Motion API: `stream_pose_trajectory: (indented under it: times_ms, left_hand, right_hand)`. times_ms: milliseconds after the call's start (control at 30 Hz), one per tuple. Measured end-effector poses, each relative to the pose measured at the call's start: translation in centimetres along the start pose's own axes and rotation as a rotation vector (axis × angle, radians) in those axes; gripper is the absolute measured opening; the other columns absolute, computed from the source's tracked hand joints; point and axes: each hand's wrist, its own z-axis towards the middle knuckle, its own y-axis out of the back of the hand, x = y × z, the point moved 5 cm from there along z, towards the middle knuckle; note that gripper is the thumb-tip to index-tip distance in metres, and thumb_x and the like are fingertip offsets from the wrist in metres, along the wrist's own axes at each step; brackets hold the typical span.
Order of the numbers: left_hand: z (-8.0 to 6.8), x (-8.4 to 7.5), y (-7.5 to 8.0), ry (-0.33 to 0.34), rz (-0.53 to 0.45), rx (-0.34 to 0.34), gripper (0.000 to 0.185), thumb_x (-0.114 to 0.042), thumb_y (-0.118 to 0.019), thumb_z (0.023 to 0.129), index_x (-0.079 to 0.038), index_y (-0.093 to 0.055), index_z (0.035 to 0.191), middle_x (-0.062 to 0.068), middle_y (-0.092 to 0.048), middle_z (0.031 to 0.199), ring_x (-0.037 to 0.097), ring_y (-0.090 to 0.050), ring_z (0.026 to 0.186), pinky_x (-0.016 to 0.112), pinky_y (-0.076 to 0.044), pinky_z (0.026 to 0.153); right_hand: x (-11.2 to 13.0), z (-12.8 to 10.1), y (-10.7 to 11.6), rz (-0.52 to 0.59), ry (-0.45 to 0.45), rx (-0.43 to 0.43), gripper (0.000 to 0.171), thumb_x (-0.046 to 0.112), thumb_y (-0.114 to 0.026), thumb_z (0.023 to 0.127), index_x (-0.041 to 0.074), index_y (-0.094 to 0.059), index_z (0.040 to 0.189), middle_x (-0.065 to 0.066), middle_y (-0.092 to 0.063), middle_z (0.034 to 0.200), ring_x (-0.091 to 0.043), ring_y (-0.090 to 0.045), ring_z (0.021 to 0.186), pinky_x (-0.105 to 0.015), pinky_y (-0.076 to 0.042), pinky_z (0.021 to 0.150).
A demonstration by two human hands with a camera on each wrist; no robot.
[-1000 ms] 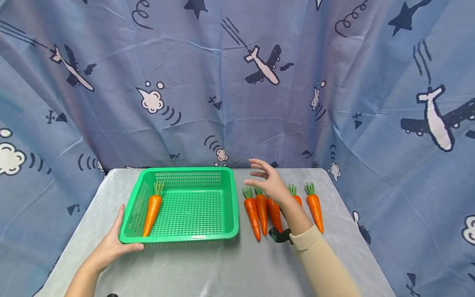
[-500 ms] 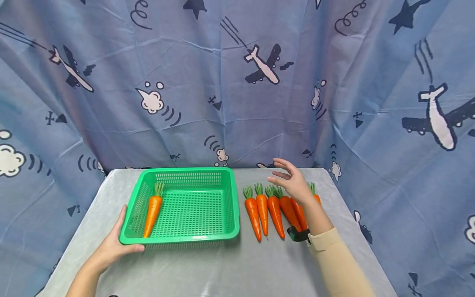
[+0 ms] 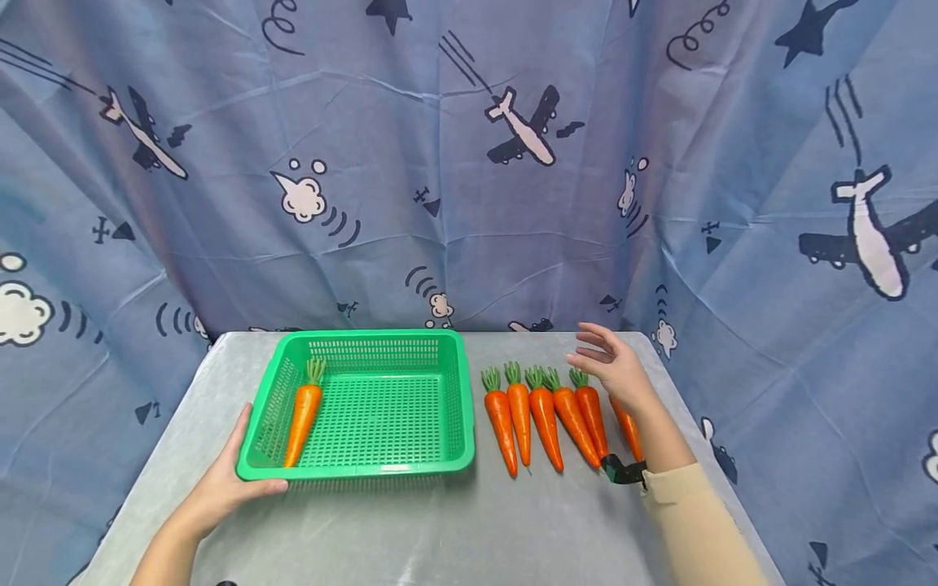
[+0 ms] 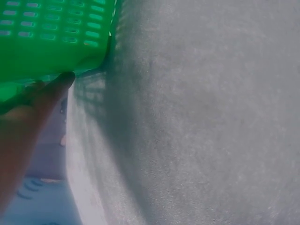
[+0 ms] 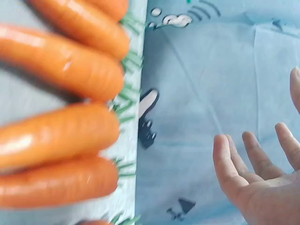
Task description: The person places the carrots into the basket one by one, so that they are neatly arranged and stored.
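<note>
A green mesh basket (image 3: 271, 411) lies on the grey table with one carrot (image 3: 303, 411) along its left side. My left hand (image 3: 223, 480) rests against the basket's front left corner, thumb along the front rim (image 4: 56, 54). To the right of the basket lies a row of several carrots (image 3: 545, 411), leaves pointing away from me. My right hand (image 3: 611, 362) hovers open, fingers spread, over the rightmost carrot (image 3: 628, 427), holding nothing. The right wrist view has the carrots (image 5: 61, 98) blurred at the left and the spread fingers (image 5: 255, 159) at the right.
The grey table (image 3: 440, 529) ends close behind the basket and the carrots at a blue curtain (image 3: 469, 163) printed with planes and clouds. A dark strap (image 3: 623, 470) sits on my right wrist.
My right hand has moved rightward along the carrot row, from above the left carrots to above the rightmost one. The left hand, the basket and the carrot inside it have stayed put.
</note>
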Motion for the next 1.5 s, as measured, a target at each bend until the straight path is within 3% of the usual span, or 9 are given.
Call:
stream_pose_trajectory:
  times_ms: [67,167,300,667,833,900,1100,1333,1500]
  left_hand:
    - [0.0,0.0,0.0,0.001,0.006,-0.004,0.130,-0.002,-0.082,0.081,-0.041,0.014,0.159,0.017,0.003,0.169,-0.008,-0.017,0.137,0.002,-0.030,0.092]
    - [0.1,-0.1,0.1,0.004,0.014,-0.007,0.130,-0.003,-0.082,0.080,-0.040,0.015,0.159,0.016,0.003,0.169,0.013,-0.012,0.149,0.002,-0.029,0.092]
    - [0.1,-0.2,0.1,0.003,0.013,-0.005,0.131,-0.002,-0.082,0.080,-0.040,0.015,0.159,0.016,0.005,0.169,0.037,-0.007,0.149,0.001,-0.028,0.092]
    - [0.0,-0.1,0.0,-0.001,0.009,-0.010,0.129,-0.003,-0.082,0.081,-0.040,0.013,0.160,0.015,0.003,0.170,0.009,-0.014,0.146,0.002,-0.029,0.093]
    - [0.0,-0.2,0.0,-0.010,-0.002,-0.013,0.129,-0.003,-0.082,0.080,-0.037,0.013,0.161,0.016,0.002,0.169,-0.007,-0.019,0.137,0.003,-0.030,0.094]
    - [0.0,-0.2,0.0,-0.011,0.001,-0.013,0.129,-0.002,-0.082,0.080,-0.034,0.014,0.161,0.015,0.003,0.169,-0.002,-0.017,0.142,0.002,-0.030,0.094]
    - [0.1,0.0,0.1,-0.005,0.009,-0.014,0.129,-0.003,-0.082,0.080,-0.029,0.014,0.162,0.013,0.007,0.170,0.036,-0.005,0.150,0.002,-0.029,0.092]
    - [0.1,0.2,0.2,0.011,0.021,-0.015,0.128,-0.005,-0.082,0.081,-0.039,0.013,0.160,0.012,0.005,0.170,0.028,-0.009,0.150,0.003,-0.030,0.092]
    - [0.1,0.2,0.2,0.014,0.016,-0.013,0.129,-0.004,-0.082,0.081,-0.034,0.014,0.161,0.013,0.006,0.170,0.039,-0.007,0.149,0.003,-0.030,0.092]
  right_hand:
    - [-0.6,-0.1,0.8,-0.025,-0.007,-0.005,0.075,0.032,-0.073,0.094,0.019,-0.035,0.158,-0.018,-0.043,0.155,-0.040,-0.047,0.138,-0.056,-0.042,0.107]
    - [-1.8,-0.3,2.0,-0.050,-0.029,-0.019,0.075,0.032,-0.072,0.095,0.017,-0.034,0.158,-0.021,-0.040,0.156,-0.044,-0.044,0.139,-0.059,-0.040,0.107]
    - [-3.6,-0.8,3.6,-0.115,-0.088,-0.045,0.080,0.041,-0.072,0.093,0.017,-0.033,0.158,-0.022,-0.038,0.157,-0.046,-0.039,0.142,-0.060,-0.040,0.107]
    - [-8.7,-1.6,5.7,-0.200,-0.232,0.008,0.086,0.045,-0.074,0.091,0.011,-0.033,0.158,-0.028,-0.027,0.161,-0.053,-0.027,0.144,-0.067,-0.032,0.110]
    - [-10.8,-1.6,6.1,-0.216,-0.261,0.013,0.083,0.043,-0.072,0.093,0.011,-0.032,0.158,-0.030,-0.027,0.160,-0.053,-0.030,0.142,-0.064,-0.038,0.108]
    - [-11.6,-1.6,6.1,-0.222,-0.264,0.031,0.082,0.041,-0.071,0.094,0.010,-0.031,0.158,-0.031,-0.026,0.160,-0.053,-0.031,0.141,-0.063,-0.041,0.106]
    - [-13.7,-1.7,5.8,-0.182,-0.299,0.053,0.080,0.034,-0.073,0.094,0.009,-0.032,0.158,-0.033,-0.025,0.159,-0.051,-0.034,0.141,-0.051,-0.051,0.100]
    - [-14.9,-1.6,5.3,-0.206,-0.323,0.041,0.076,0.025,-0.077,0.091,0.008,-0.039,0.155,-0.035,-0.043,0.146,-0.040,-0.051,0.118,-0.032,-0.057,0.085]
    - [-14.4,-1.8,5.4,-0.201,-0.349,0.026,0.077,0.026,-0.076,0.092,0.005,-0.038,0.155,-0.037,-0.037,0.148,-0.038,-0.052,0.114,-0.031,-0.057,0.083]
